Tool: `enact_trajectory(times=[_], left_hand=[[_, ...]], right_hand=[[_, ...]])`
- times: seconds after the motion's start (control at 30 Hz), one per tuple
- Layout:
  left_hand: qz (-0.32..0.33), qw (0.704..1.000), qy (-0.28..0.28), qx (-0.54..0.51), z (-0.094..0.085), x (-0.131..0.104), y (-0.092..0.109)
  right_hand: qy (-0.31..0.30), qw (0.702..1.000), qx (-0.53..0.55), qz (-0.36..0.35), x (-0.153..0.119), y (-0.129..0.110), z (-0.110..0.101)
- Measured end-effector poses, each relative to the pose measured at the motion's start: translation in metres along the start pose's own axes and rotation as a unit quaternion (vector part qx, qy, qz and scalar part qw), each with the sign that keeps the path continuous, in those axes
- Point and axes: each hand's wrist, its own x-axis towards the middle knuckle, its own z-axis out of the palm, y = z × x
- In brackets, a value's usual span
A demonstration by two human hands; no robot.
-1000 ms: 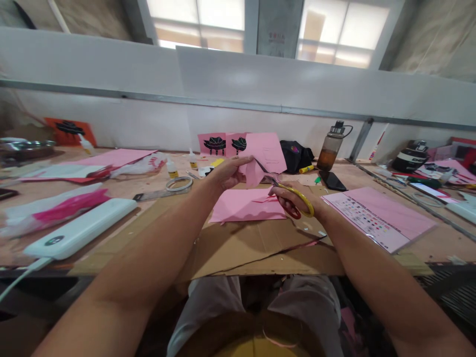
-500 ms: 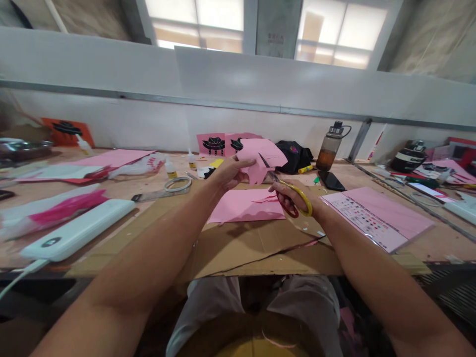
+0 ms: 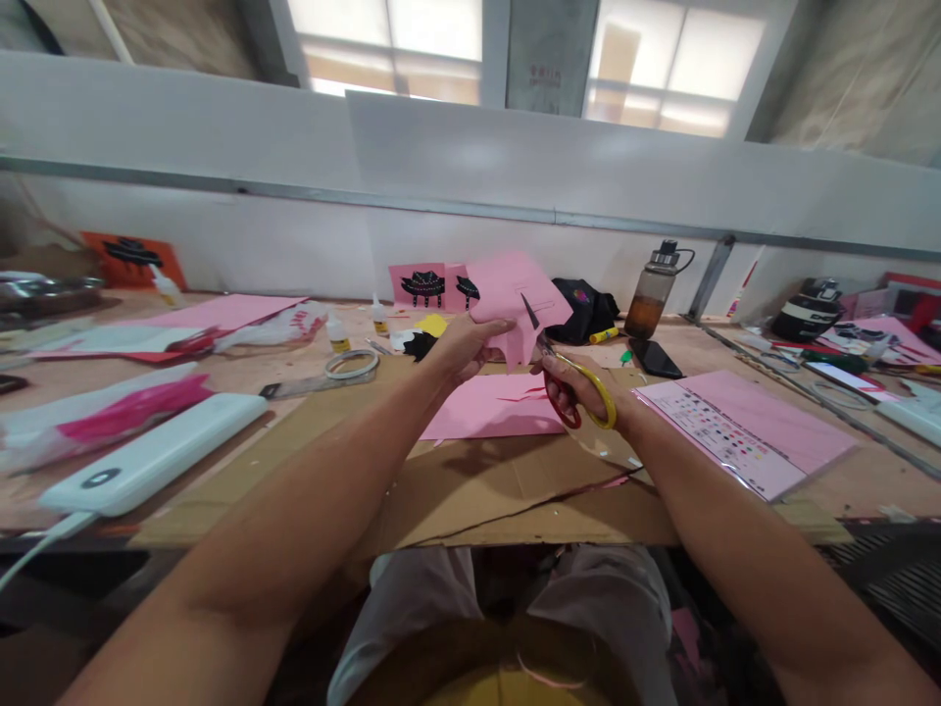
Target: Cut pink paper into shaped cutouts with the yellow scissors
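Note:
A cut piece of pink paper (image 3: 515,284) is pinched upright in my left hand (image 3: 470,345), thumb in front. My right hand (image 3: 577,384) has its fingers through the red and yellow handles of scissors (image 3: 604,397). One dark blade shows in front of the pink paper, and the blades straddle its lower right part. Below my hands a pink sheet (image 3: 477,407) with thin cut strips on it lies on brown cardboard (image 3: 470,490).
Glue bottles (image 3: 338,335) and a tape roll (image 3: 351,365) lie left of centre. A white power strip (image 3: 158,456) is at left. A drink bottle (image 3: 651,294), a phone (image 3: 656,358) and a pink pack with a printed chart (image 3: 765,422) are at right.
The pink paper has turned and tilted in my left hand, which has shifted slightly right. The scissor blade in front of it now points more steeply upward.

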Motion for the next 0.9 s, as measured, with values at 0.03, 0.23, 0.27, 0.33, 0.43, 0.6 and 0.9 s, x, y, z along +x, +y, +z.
enact_trajectory(times=[0.03, 0.23, 0.27, 0.33, 0.43, 0.6, 0.9], left_hand=[[0.000, 1.000, 0.003, -0.006, 0.002, -0.002, 0.000], [0.009, 0.999, 0.025, -0.033, 0.011, -0.005, -0.003], [0.012, 0.999, 0.026, -0.037, 0.012, -0.005, -0.004], [0.016, 0.998, 0.028, -0.048, 0.013, -0.005, -0.005], [0.022, 0.998, 0.030, -0.060, 0.014, -0.006, -0.007], [0.028, 0.997, 0.025, -0.068, 0.015, -0.007, -0.009], [0.028, 0.996, 0.039, -0.076, 0.016, -0.004, -0.014]], right_hand=[[0.004, 1.000, -0.004, -0.007, 0.000, 0.000, 0.000], [0.012, 1.000, -0.025, -0.008, -0.001, 0.000, 0.000], [0.014, 1.000, -0.021, -0.009, -0.001, 0.000, 0.001], [0.019, 1.000, -0.013, -0.012, -0.002, -0.002, 0.002], [0.026, 0.999, -0.009, -0.016, -0.002, -0.004, 0.004], [0.037, 0.999, -0.004, -0.018, -0.002, -0.006, 0.005], [0.039, 0.999, -0.014, -0.011, -0.003, -0.013, 0.008]])
